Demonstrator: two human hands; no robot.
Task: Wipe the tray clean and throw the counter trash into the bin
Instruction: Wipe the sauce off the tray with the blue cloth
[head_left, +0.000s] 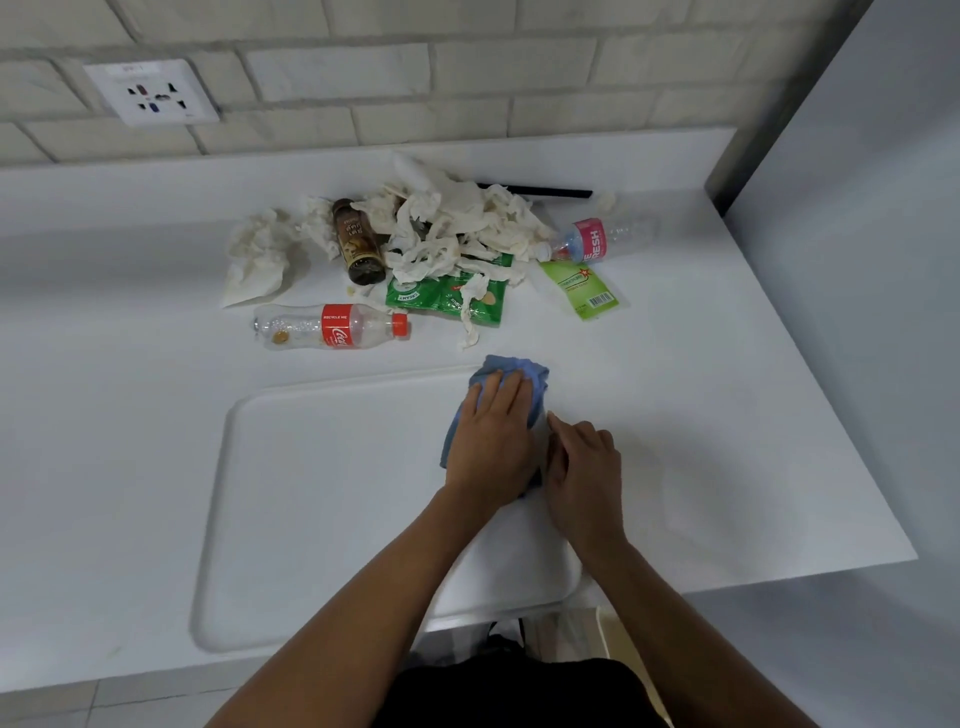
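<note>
In the head view the left hand (491, 436) presses flat, fingers straight, on a soft blue cloth (511, 371) at the 1 o'clock corner of the white tray (311, 493), while the right hand (584, 467) rests loosely curled at the tray's right rim, steadying it. The tray looks stiff, light and probably slippery, best held by its raised rim. It lies on a smooth white table (727, 415) below a brick wall (467, 67), with light trash at 12 o'clock: crumpled tissues (457, 223), 3 bottles, green wrappers (447, 299).
</note>
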